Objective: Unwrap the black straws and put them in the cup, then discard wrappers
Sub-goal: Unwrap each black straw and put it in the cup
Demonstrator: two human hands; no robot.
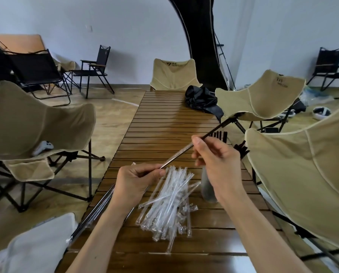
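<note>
Above the wooden slat table (164,123), both hands hold one black straw (212,133) that slants up to the right. My left hand (137,182) pinches its lower end, where a shiny clear wrapper (176,157) still covers it. My right hand (216,156) grips the straw higher up, and the bare black upper part sticks out past it. A translucent grey cup (208,186) stands behind my right wrist, with black straw tops (220,134) showing above my hand. A pile of empty clear wrappers (170,201) lies between my forearms. Wrapped black straws (97,209) lie at the table's left edge.
Beige folding chairs stand on the left (36,123), on the right (302,166) and at the far end (173,75). A black bag (202,99) lies on the far part of the table. A white controller (43,147) rests on the left chair. A white cloth (36,245) is at bottom left.
</note>
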